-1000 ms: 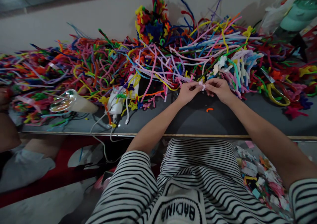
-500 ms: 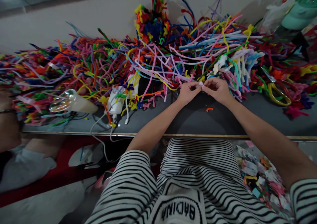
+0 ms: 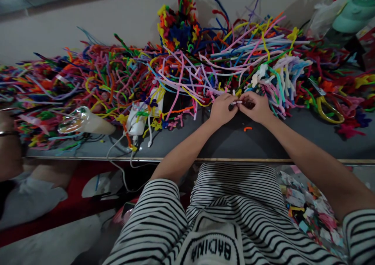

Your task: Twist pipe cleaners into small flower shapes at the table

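Observation:
A small pale pink pipe cleaner piece [image 3: 236, 102] is pinched between both hands just above the dark table [image 3: 234, 144]. My left hand [image 3: 223, 109] is closed on its left side, thumb and forefinger together. On its right side my right hand [image 3: 254, 106] is closed too, fingertips meeting the left ones. The fingers cover part of the piece, so its full shape is hidden. Below the hands lies a short orange pipe cleaner scrap [image 3: 247, 129]. White fuzzy pipe cleaner shapes [image 3: 260, 75] rest in the pile just beyond my right hand.
A long heap of coloured pipe cleaners [image 3: 117, 69] runs along the wall. Yellow-handled scissors [image 3: 331, 110] lie at right. A white power strip [image 3: 137, 118] with cables and a clear plastic cup [image 3: 98, 120] sit at left. A co-worker's arm [image 3: 10, 147] shows at the left edge.
The pale piece was a small blob between the fingertips and now shows as a short sideways strip. Both hands have turned slightly, the left one with its fingers more curled.

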Motion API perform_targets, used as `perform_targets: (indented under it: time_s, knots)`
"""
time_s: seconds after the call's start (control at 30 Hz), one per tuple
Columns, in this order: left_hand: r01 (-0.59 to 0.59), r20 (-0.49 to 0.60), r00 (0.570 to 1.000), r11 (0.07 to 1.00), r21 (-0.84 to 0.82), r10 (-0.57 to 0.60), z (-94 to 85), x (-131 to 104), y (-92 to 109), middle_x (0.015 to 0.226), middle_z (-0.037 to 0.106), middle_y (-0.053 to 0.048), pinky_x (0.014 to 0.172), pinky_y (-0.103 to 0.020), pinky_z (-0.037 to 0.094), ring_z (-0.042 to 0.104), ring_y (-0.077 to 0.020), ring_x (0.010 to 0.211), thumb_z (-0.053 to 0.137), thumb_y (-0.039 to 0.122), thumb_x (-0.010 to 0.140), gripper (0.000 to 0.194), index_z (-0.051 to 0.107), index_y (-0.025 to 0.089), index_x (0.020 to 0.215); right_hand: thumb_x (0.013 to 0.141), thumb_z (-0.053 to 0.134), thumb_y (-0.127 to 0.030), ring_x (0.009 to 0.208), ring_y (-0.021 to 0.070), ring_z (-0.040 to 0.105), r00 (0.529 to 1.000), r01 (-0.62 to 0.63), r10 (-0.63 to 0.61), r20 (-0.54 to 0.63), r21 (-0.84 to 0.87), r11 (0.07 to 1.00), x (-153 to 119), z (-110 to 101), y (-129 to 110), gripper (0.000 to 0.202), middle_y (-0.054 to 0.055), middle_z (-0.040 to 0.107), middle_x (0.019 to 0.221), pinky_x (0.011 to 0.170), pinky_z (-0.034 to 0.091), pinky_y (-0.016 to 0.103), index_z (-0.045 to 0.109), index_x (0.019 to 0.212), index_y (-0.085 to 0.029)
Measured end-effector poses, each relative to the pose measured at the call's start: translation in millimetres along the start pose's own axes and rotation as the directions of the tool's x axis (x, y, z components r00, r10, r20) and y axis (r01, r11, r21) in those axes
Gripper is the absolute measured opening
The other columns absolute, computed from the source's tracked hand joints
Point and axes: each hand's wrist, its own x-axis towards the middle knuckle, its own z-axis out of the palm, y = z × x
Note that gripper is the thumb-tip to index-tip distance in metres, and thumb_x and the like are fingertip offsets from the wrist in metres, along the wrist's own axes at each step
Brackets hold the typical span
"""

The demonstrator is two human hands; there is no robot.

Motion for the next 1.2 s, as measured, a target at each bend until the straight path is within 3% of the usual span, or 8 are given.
perform_targets:
  time_s: [0.1,0.2,0.37,0.53,0.77,0.97,1.2]
  knots:
    - [0.030,0.034,0.999,1.000,-0.001,-0.030,-3.0,0,3,0.111,0.075,-0.012,0.103,-0.044,0.051,0.068,-0.0285,0.110,0.067,0.018,0.085,0.031,0.073,0.017,0.115,0.087,0.076,-0.040,0.064,0.0180,0.061,1.000,0.010,-0.011,-0.014,-0.046,0.999,0,-1,-2,0.017,0.002,0.071,0.077,0.066,0.050,0.036,0.070,0.090,-0.025]
    - [0.067,-0.012,0.998,0.995,-0.077,-0.068,-5.8,-1,7,0.116,0.076,-0.011,0.106,-0.040,0.050,0.069,-0.0260,0.113,0.068,0.020,0.088,0.044,0.067,0.020,0.132,0.086,0.079,-0.046,0.061,0.0178,0.061,0.992,-0.068,0.073,-0.103,0.047,0.997,3,0,1,0.025,0.003,0.070,0.074,0.061,0.049,0.035,0.068,0.082,-0.024]
    - [0.144,-0.066,0.982,0.927,-0.347,-0.177,1.3,-3,6,0.103,0.080,-0.006,0.089,-0.030,0.056,0.074,-0.0180,0.095,0.069,0.031,0.093,0.039,0.066,0.019,0.130,0.080,0.083,-0.061,0.048,0.0159,0.057,0.955,-0.213,0.257,-0.147,0.263,0.941,7,4,4,0.041,0.001,0.065,0.063,0.045,0.043,0.032,0.064,0.078,-0.025]
    - [0.158,-0.030,0.977,0.815,-0.557,-0.210,14.2,-2,-4,0.107,0.080,-0.007,0.086,-0.030,0.058,0.073,-0.0164,0.093,0.070,0.043,0.094,0.033,0.075,0.018,0.113,0.079,0.084,-0.062,0.052,0.0174,0.063,0.958,-0.223,0.266,-0.102,0.313,0.923,4,6,0,0.041,0.001,0.067,0.066,0.042,0.043,0.030,0.067,0.080,-0.025]
    - [0.175,-0.036,0.965,0.741,-0.648,-0.260,22.4,0,-15,0.101,0.078,-0.006,0.086,-0.031,0.058,0.073,-0.0163,0.089,0.073,0.058,0.089,0.043,0.076,0.019,0.109,0.075,0.085,-0.066,0.051,0.0162,0.061,0.964,-0.226,0.257,-0.064,0.313,0.923,3,7,-2,0.044,0.003,0.072,0.073,0.043,0.043,0.030,0.068,0.080,-0.025]
    - [0.237,0.058,0.956,0.641,-0.730,-0.287,18.2,3,-17,0.092,0.077,-0.003,0.077,-0.027,0.058,0.070,-0.0131,0.080,0.078,0.062,0.084,0.046,0.077,0.020,0.104,0.070,0.083,-0.074,0.053,0.0159,0.064,0.942,-0.332,0.314,0.123,0.493,0.804,9,-1,-8,0.052,0.005,0.075,0.078,0.040,0.042,0.028,0.072,0.084,-0.024]
    - [0.268,0.146,0.958,0.585,-0.765,-0.248,12.6,2,-16,0.088,0.076,-0.002,0.077,-0.027,0.058,0.071,-0.0126,0.080,0.083,0.065,0.077,0.050,0.076,0.020,0.097,0.065,0.092,-0.064,0.053,0.0117,0.060,0.922,-0.387,0.314,0.227,0.553,0.738,10,-5,-11,0.050,0.002,0.070,0.071,0.040,0.041,0.023,0.071,0.078,-0.020]
